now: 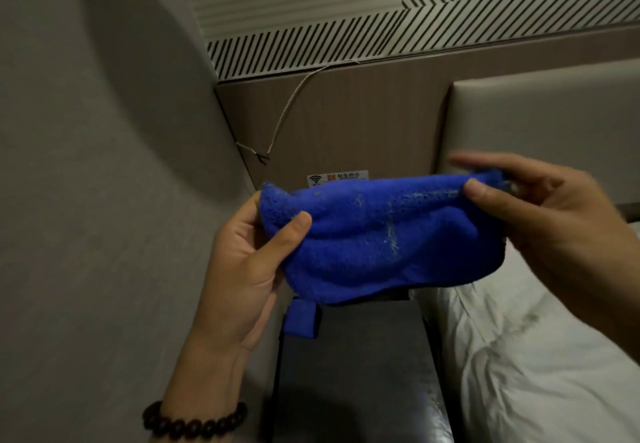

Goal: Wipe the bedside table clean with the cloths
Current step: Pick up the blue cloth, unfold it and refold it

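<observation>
A blue fluffy cloth with pale lint streaks hangs stretched between both hands, above the dark bedside table. My left hand pinches its left end between thumb and fingers. My right hand pinches its right upper corner, slightly blurred. A small blue piece, perhaps a second cloth, shows below the held cloth at the table's far left corner. The back of the table top is hidden behind the cloth.
A grey wall stands close on the left. A brown headboard panel with a Wi-Fi sticker and a thin cable rises behind the table. A bed with white bedding lies on the right.
</observation>
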Motion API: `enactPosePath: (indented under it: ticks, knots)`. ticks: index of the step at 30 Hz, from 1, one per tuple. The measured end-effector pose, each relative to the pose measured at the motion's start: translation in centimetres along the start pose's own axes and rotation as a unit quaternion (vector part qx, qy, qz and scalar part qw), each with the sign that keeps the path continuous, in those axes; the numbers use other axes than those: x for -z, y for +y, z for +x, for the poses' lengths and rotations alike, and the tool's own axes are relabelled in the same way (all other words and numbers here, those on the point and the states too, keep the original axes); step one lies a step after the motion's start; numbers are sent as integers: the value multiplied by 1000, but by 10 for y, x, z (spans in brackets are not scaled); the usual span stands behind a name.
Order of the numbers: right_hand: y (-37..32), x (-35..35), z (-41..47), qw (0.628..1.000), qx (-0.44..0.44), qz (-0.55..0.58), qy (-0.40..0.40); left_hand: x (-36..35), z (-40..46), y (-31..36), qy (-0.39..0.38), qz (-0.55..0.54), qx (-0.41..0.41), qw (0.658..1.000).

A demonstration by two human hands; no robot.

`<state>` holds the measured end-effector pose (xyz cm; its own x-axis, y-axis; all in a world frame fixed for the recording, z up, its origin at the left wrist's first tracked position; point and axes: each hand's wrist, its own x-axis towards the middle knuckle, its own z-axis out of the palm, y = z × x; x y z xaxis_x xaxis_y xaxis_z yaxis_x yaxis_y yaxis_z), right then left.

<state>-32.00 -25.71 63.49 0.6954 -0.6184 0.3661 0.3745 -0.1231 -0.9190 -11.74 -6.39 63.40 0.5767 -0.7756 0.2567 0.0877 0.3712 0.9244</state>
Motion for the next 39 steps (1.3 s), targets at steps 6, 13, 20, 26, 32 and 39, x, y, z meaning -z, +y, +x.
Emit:
enactPosePath:
  ticks: [6, 13, 20, 26, 32, 39]
  knots:
    - [-8, -2, -1, 982, 92, -156, 55, 4, 0, 6, 80, 164, -84, 980]
    - [-18, 1, -1, 932, 137, -331, 58, 8, -3, 3, 41, 232, -136, 962]
    - [-40, -28, 11, 931, 118, -333, -91, -8, -4, 4, -222, 171, 129, 951]
    - [-67, -45, 26, 903, 121, -380, -159, -52, -5, 3, -280, 171, 88, 941]
    - [-90, -39, 22, 830, 258, -482, -113, -58, -1, 3, -243, 221, 65, 942]
    - [-62, -49, -32, 761, 363, -522, -130, -58, -3, 0, -73, 226, 59, 970]
